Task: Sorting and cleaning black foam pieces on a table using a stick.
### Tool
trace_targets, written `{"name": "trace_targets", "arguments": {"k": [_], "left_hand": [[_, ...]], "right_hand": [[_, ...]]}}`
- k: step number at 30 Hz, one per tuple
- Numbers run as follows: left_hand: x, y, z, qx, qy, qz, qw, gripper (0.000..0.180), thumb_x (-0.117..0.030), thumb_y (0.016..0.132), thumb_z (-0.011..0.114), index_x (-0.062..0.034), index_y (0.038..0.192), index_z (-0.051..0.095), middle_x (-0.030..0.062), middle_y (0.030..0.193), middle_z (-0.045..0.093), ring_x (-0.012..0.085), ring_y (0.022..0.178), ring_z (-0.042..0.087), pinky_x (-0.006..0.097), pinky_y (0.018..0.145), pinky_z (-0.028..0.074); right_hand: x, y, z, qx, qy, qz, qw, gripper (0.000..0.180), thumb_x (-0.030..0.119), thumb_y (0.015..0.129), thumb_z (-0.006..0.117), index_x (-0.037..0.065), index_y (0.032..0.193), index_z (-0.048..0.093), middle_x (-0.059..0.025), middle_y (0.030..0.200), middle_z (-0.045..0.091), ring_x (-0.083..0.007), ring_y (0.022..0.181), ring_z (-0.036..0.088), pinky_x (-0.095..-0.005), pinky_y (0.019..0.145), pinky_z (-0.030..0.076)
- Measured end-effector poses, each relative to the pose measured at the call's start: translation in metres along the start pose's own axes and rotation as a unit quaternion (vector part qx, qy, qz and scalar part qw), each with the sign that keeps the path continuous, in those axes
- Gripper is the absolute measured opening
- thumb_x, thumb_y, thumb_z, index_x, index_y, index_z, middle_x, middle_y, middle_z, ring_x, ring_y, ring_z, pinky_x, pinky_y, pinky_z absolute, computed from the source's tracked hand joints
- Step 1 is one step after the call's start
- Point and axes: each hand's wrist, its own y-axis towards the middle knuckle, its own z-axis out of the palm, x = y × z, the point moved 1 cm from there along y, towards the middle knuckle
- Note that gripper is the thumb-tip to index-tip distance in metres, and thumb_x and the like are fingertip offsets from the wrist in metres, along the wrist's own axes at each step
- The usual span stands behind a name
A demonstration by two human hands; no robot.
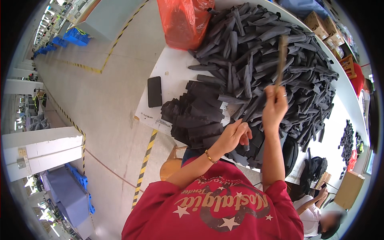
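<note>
My right hand (275,106), a ring on one finger, is closed round a narrow tan stick (282,60). The stick points up and away over a heap of dark grey fabric tubes (264,52); its far end is blurred. Lower and to the left, my left hand (237,135) has its fingers curled at the near end of one dark grey fabric tube (253,110), which slants up toward my right hand. Beside my left hand, flatter dark fabric pieces (196,114) lie in overlapping stacks on the white table (168,66).
A black phone (155,92) lies at the table's left edge, with a red plastic bag (186,24) behind it. A wooden stool (171,167) stands below. Black bags (313,168) rest at right, near another person in white (310,214).
</note>
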Motion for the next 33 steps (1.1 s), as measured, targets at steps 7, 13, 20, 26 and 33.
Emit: {"name": "trace_targets", "arguments": {"k": [7, 13, 20, 26, 33], "left_hand": [[0.043, -0.029, -0.080, -0.146, 0.480, 0.166, 0.849, 0.007, -0.013, 0.082, 0.061, -0.0064, 0.080, 0.060, 0.0103, 0.079, 0.060, 0.0318, 0.075, 0.060, 0.041, 0.068, 0.049], [0.035, 0.030, -0.115, -0.060, 0.638, 0.275, 0.717, 0.013, -0.015, 0.070, 0.075, -0.0121, 0.080, 0.067, -0.0001, 0.088, 0.061, 0.0216, 0.097, 0.054, 0.036, 0.079, 0.043], [0.049, 0.060, -0.136, 0.057, 0.683, 0.207, 0.698, 0.010, -0.021, 0.068, 0.075, -0.0150, 0.071, 0.068, -0.0060, 0.087, 0.060, 0.0186, 0.103, 0.051, 0.038, 0.086, 0.037], [0.010, 0.048, -0.133, 0.013, 0.630, 0.231, 0.741, 0.006, -0.020, 0.073, 0.074, -0.0145, 0.076, 0.073, -0.0079, 0.088, 0.061, 0.0170, 0.102, 0.050, 0.036, 0.083, 0.038], [0.005, 0.041, -0.122, 0.014, 0.619, 0.245, 0.746, 0.006, -0.020, 0.073, 0.073, -0.0152, 0.077, 0.073, -0.0070, 0.088, 0.061, 0.0177, 0.102, 0.050, 0.037, 0.083, 0.038]], "right_hand": [[-0.071, 0.134, -0.089, -0.217, -0.109, 0.040, 0.969, 0.042, 0.042, 0.094, 0.058, 0.001, 0.101, 0.063, -0.0017, 0.074, 0.059, -0.0082, 0.068, 0.053, -0.0237, 0.061, 0.042], [-0.086, 0.018, -0.047, 0.005, -0.050, 0.112, 0.992, 0.027, 0.018, 0.095, 0.061, 0.003, 0.117, 0.056, -0.0028, 0.078, 0.058, -0.0086, 0.069, 0.051, -0.0255, 0.064, 0.044], [-0.083, -0.099, -0.065, 0.225, -0.003, 0.179, 0.958, 0.019, 0.010, 0.091, 0.060, 0.000, 0.107, 0.061, -0.0046, 0.072, 0.057, -0.0130, 0.064, 0.053, -0.0272, 0.059, 0.043], [-0.070, -0.132, -0.082, 0.386, -0.050, 0.122, 0.913, 0.020, 0.012, 0.090, 0.056, 0.004, 0.107, 0.063, -0.0163, 0.092, 0.066, -0.0357, 0.085, 0.063, -0.0414, 0.072, 0.051], [-0.072, -0.137, -0.074, 0.403, -0.049, 0.051, 0.912, 0.022, 0.014, 0.091, 0.056, 0.006, 0.110, 0.062, -0.0161, 0.091, 0.066, -0.0350, 0.082, 0.064, -0.0423, 0.070, 0.051]]}}
